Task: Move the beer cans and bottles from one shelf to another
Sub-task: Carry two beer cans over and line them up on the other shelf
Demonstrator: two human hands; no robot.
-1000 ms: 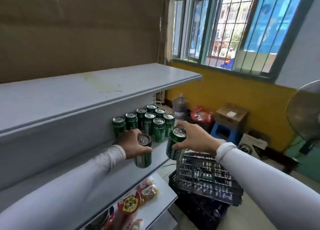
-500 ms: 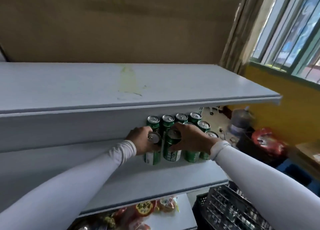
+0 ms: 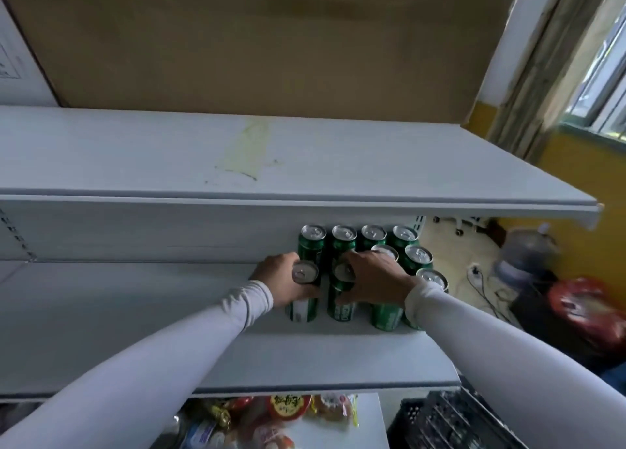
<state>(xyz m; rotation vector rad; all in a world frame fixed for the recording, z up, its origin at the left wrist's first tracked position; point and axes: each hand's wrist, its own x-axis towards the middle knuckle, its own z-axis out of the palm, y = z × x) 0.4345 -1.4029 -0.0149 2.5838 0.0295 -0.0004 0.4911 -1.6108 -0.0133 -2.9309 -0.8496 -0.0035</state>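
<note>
While both cans stand upright on the middle shelf [image 3: 338, 354], the left hand [image 3: 281, 282] curls its fingers round the left can [image 3: 303, 293], and the right hand [image 3: 372, 279] grips the neighbouring can [image 3: 340, 299] from above. Just beyond and to the right stand more green cans [image 3: 372, 237], in rows. Above is the top shelf [image 3: 169, 157]; below, snack packets [image 3: 288, 411]; near right, a black crate [image 3: 450, 421].

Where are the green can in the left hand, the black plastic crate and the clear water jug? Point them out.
green can in the left hand [image 3: 305, 274]: head view, silver lid.
black plastic crate [image 3: 450, 421]: head view, lattice wall.
clear water jug [image 3: 523, 255]: head view, body.
</note>
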